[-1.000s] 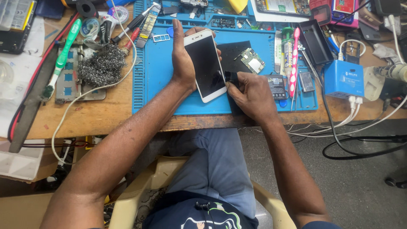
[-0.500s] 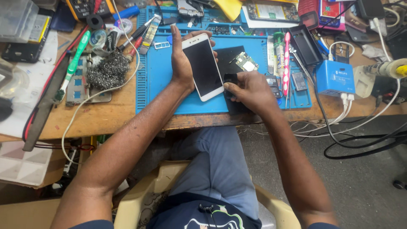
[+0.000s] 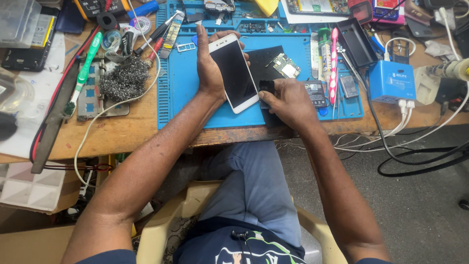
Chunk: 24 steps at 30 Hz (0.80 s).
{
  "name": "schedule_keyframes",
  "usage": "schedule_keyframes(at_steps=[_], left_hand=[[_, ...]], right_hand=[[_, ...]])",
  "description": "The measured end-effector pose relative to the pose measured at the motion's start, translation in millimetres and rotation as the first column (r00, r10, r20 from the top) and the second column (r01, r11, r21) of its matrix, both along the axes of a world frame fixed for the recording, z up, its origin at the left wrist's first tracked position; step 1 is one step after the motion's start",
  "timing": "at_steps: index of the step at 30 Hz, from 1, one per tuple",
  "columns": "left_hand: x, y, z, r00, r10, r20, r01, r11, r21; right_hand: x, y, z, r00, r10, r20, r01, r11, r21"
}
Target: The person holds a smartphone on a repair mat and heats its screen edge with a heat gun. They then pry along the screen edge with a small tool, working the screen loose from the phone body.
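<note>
My left hand (image 3: 211, 68) grips a white phone (image 3: 233, 73) along its left edge, fingers curled round the top and far side, thumb behind. The phone is held above the blue mat (image 3: 185, 88), screen up and dark, tilted so its top points away from me and its lower end toward my right hand.

My right hand (image 3: 289, 101) is closed in a pinch on a small black part (image 3: 266, 88). Thumb and forefinger press its sides. The part sits just beside the phone's lower right edge; I cannot tell whether the two touch. Under the hand lies a black pad (image 3: 266, 61) on the mat.

Beyond the right hand, a small circuit board (image 3: 286, 66) rests on the pad's far corner. A dark flat module (image 3: 316, 94) lies just right of my knuckles. Further right, a pink toothbrush (image 3: 334, 66) lies lengthwise on the mat, next to a green-capped tube (image 3: 324, 46). A black tray (image 3: 355, 41) leans at the mat's right edge. A blue box (image 3: 392, 81) stands on the wooden bench (image 3: 127, 132) just off the mat, white cables (image 3: 405, 132) running from its front.

Left of the mat, a wad of steel wool (image 3: 124, 80) sits on a metal holder (image 3: 97, 100). A green toothbrush (image 3: 80, 78) lies near it. A white cord (image 3: 105, 117) loops across the bench toward its front edge.
</note>
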<state>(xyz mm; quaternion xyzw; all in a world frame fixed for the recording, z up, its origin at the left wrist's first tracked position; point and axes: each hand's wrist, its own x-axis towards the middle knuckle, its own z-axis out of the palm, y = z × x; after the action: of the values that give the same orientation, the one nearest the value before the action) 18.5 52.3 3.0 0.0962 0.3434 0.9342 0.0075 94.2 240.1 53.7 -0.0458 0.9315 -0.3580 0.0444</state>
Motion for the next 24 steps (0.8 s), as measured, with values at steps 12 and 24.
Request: schedule_keyframes(at_steps=[12,24], left_hand=[[4,2,0,0.996,0.089,0.006,-0.089,0.996,-0.005],[-14,-25,13,0.967,0.205,0.151,-0.248,0.890,0.383]], right_hand=[[3,-3,7,0.997,-0.039,0.067,0.039,0.999,-0.003],[13,-3,-9,0.978,-0.106,0.179,0.166,0.917,-0.362]])
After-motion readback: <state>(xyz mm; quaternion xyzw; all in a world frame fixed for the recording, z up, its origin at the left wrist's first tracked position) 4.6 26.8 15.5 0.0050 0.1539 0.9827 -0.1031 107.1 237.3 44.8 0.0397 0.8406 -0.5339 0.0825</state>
